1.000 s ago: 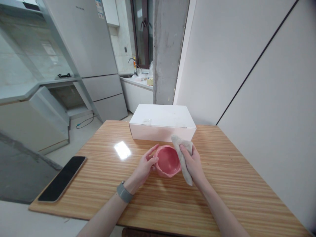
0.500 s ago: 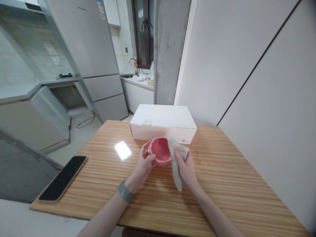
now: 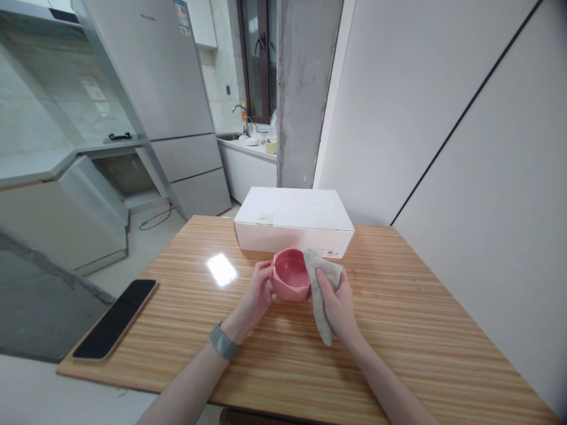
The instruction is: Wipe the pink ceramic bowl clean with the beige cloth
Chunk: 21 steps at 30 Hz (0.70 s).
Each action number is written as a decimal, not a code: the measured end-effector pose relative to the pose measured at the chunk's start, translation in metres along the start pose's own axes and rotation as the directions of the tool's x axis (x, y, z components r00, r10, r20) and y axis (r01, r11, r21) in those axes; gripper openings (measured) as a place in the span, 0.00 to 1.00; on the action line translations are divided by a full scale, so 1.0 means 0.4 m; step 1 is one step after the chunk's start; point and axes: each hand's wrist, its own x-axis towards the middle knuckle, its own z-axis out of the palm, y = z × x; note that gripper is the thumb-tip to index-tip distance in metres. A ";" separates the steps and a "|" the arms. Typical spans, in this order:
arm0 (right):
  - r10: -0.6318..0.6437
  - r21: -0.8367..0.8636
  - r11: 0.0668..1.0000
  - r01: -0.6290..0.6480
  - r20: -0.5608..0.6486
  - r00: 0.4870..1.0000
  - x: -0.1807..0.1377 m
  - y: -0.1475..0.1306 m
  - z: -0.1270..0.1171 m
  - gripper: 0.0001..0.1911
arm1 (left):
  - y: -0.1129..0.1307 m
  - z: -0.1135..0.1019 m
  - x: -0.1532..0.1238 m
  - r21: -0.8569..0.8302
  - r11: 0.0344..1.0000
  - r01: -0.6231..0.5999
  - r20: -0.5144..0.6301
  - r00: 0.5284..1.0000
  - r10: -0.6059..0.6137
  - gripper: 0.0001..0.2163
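Note:
A pink faceted bowl (image 3: 292, 286) is held above the table, its opening tipped toward me. My left hand (image 3: 259, 289) is closed at the bowl's left side, some fingers partly behind or under it. On the other side, my right hand (image 3: 337, 298) grips a light grey cloth (image 3: 319, 295), thumb on top. The cloth is draped over the bowl's right rim, and its loose end hangs down below the hand. Fingers beneath the cloth are hidden.
Behind the bowl a white cardboard box (image 3: 295, 212) lies on the wood-grain table (image 3: 420, 319). A black-screened phone (image 3: 116, 320) rests near the left edge. A white wall (image 3: 443, 106) borders the right side; a fridge (image 3: 155, 77) and sink counter (image 3: 248, 165) stand beyond.
My left thumb has come off the bowl's front rim, and that hand now sits lower at the left side. The bowl has turned slightly, showing more of its front face.

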 end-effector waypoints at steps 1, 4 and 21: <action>-0.005 0.004 1.000 0.005 -0.002 1.000 0.003 0.000 -0.002 0.18 | 0.000 -0.003 0.001 0.009 1.000 0.019 -0.001 1.000 -0.019 0.18; -0.009 0.017 1.000 0.009 0.001 1.000 0.012 0.001 -0.008 0.18 | -0.001 -0.008 0.000 0.038 0.999 0.037 0.042 0.998 -0.039 0.22; 0.009 -0.007 1.000 -0.009 0.012 1.000 0.053 -0.019 -0.042 0.20 | -0.002 0.019 -0.030 0.112 0.989 -0.100 0.226 0.971 0.073 0.29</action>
